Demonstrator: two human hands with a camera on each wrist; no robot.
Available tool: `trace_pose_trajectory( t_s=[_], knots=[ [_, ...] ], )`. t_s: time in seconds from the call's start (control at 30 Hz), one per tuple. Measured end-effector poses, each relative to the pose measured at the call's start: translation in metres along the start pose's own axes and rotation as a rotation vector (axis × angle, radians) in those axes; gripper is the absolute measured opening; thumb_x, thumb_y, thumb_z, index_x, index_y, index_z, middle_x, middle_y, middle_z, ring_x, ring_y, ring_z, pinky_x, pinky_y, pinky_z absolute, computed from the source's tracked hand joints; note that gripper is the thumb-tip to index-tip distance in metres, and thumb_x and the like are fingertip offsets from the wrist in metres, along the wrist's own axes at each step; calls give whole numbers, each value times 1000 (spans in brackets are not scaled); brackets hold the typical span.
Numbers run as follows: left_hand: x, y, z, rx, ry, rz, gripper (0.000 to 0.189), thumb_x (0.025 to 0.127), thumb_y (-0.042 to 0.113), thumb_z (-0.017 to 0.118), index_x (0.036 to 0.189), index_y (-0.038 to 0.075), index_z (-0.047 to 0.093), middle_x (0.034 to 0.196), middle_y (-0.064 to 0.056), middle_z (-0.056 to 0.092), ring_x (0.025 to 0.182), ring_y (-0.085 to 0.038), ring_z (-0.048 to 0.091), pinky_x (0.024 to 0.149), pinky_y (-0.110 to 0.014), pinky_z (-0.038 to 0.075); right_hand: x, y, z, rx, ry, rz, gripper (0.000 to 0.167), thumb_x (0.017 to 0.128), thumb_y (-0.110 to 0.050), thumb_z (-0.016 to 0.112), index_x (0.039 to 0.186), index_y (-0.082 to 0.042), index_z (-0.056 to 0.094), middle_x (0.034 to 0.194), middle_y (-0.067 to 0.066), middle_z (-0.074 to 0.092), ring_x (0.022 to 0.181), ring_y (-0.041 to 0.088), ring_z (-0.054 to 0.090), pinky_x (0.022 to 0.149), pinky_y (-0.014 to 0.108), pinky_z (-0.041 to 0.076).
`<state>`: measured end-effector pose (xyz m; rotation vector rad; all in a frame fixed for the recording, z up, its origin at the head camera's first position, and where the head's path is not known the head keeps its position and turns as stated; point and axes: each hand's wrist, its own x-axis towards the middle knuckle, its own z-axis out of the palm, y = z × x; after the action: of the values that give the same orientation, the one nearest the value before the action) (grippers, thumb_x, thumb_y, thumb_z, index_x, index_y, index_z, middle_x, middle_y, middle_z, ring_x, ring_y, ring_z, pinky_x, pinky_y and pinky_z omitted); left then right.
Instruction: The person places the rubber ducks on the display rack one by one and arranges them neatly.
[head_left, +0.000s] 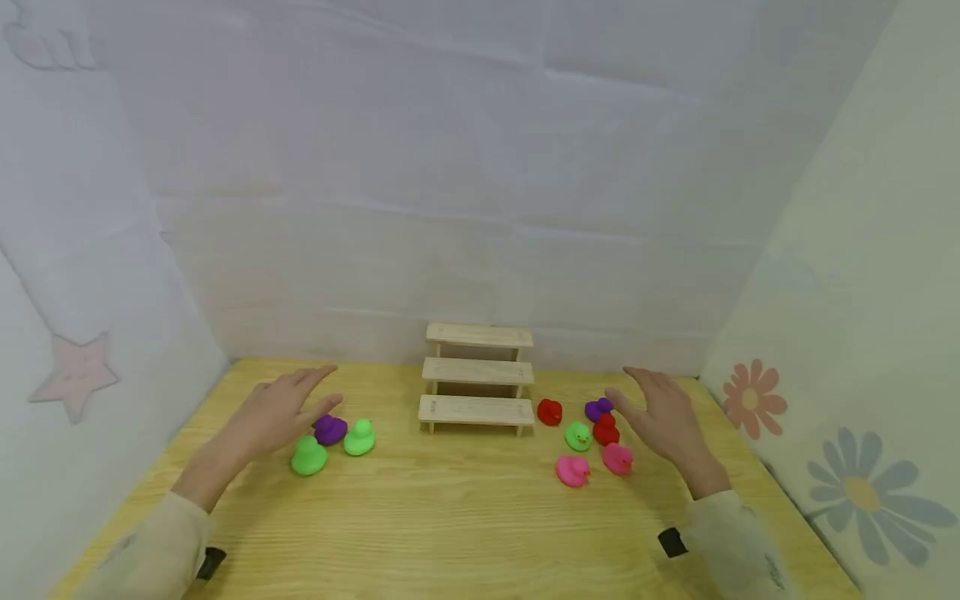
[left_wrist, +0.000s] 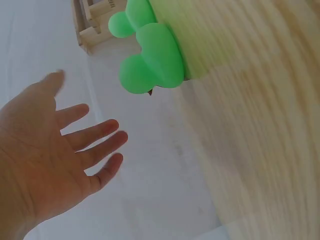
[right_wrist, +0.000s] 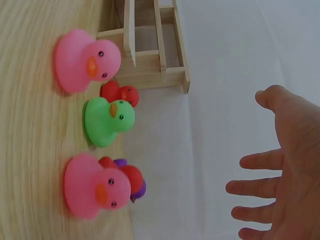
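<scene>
My left hand (head_left: pixel 275 408), fingers spread and holding nothing, hovers over the table's left side. Close by it sit a purple rubber duck (head_left: pixel 330 430) and two green rubber ducks, one nearer (head_left: pixel 309 456) and one to the right (head_left: pixel 360 437). My right hand (head_left: pixel 663 417) is likewise spread and bare above the right side. Beside it are a purple duck (head_left: pixel 597 409), a red duck (head_left: pixel 606 430) and a pink duck (head_left: pixel 617 458). Further left stand a green duck (right_wrist: pixel 109 121), another red duck (head_left: pixel 550 412) and another pink duck (right_wrist: pixel 86 61).
A three-step wooden shelf (head_left: pixel 476 410) stands at the middle back of the wooden table (head_left: pixel 450 517). A white cloth wall (head_left: pixel 465 208) rises right behind it. Side walls with a star (head_left: pixel 75 375) and flowers (head_left: pixel 861 493) flank the table.
</scene>
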<state>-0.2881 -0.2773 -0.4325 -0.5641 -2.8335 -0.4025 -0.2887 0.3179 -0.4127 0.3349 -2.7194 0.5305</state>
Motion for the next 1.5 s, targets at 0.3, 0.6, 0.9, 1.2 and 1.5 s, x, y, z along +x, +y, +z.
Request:
trace_pose_trajectory(
  t_s=[0.3,0.6,0.9,1.2,1.5],
  knots=[
    [-3,-16,11,-90,-61,53,52,107,43,51,142,5,57,133,-22,60,110,-41,63,89,-63,50,22,-37,12,132,-4,4,71,99,-63,53,143,-8,56,142,14,56,133,39,47,109,62,36],
    [3,-17,14,-182,-128,127,43,105,31,61,135,1,61,107,-3,67,91,-19,64,73,-40,55,44,-66,34,279,-105,8,64,96,-48,69,146,-11,54,145,7,54,136,31,45,110,55,39],
    [4,-18,12,-175,-134,173,33,98,24,71,123,3,69,97,4,66,87,-18,64,73,-37,56,65,-84,54,284,-154,-26,65,95,-39,73,146,-4,51,147,14,50,136,35,44,109,54,40],
    [5,-14,15,-157,-141,196,29,93,14,77,118,2,70,98,-2,68,84,-20,64,67,-30,54,76,-73,67,226,-256,-5,73,95,-31,74,150,5,43,151,25,42,139,43,38,111,57,36],
    [1,-13,15,-105,-152,103,27,93,18,77,115,4,72,95,1,68,81,-16,63,67,-37,54,84,-60,86,324,-302,-14,85,95,-33,76,155,6,31,154,25,40,135,45,43,105,58,43]
  ],
)
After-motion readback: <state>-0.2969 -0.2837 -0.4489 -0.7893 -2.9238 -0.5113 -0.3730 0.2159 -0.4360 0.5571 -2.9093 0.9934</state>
